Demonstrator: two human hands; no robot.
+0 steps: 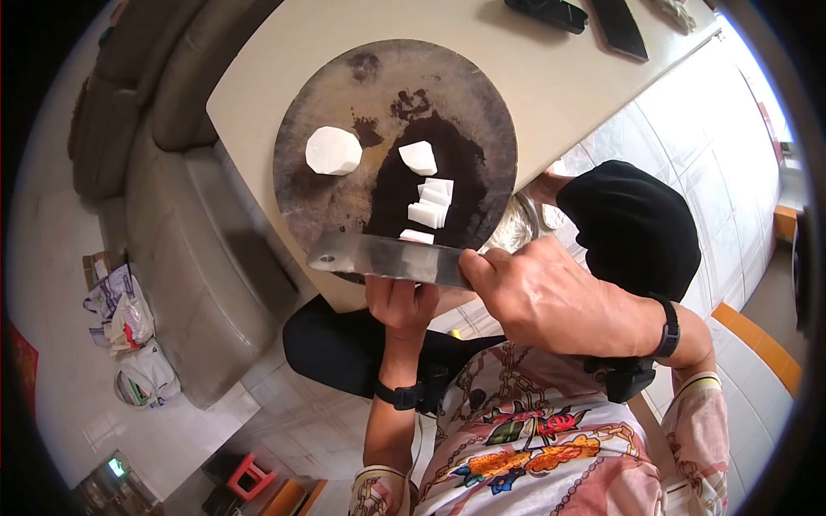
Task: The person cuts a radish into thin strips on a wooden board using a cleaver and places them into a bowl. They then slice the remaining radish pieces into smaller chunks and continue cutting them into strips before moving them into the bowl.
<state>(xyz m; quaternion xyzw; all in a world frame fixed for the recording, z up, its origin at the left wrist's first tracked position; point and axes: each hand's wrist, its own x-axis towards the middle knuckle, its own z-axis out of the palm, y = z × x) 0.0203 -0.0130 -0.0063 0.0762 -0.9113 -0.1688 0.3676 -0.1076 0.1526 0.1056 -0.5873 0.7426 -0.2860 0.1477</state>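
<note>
My right hand [533,292] is closed round the handle end of a cleaver [387,258], whose broad blade points left across the near edge of a round chopping board [318,206]. My left hand [400,301] has its fingers bent against the near side of the blade. The blade hides the fingertips and whatever they may hold. Just past the blade lies a white slice [417,236]. Beyond it are several overlapping white slices [430,206], a cut white chunk [418,158] and a large peeled white vegetable piece [334,151], possibly daikon.
The board stands on a pale table [551,95], its middle dark and wet. Dark objects [619,27] lie at the table's far right. A metal bowl [525,219] shows below the right edge. A grey sofa [185,258] and bags [129,327] are at left.
</note>
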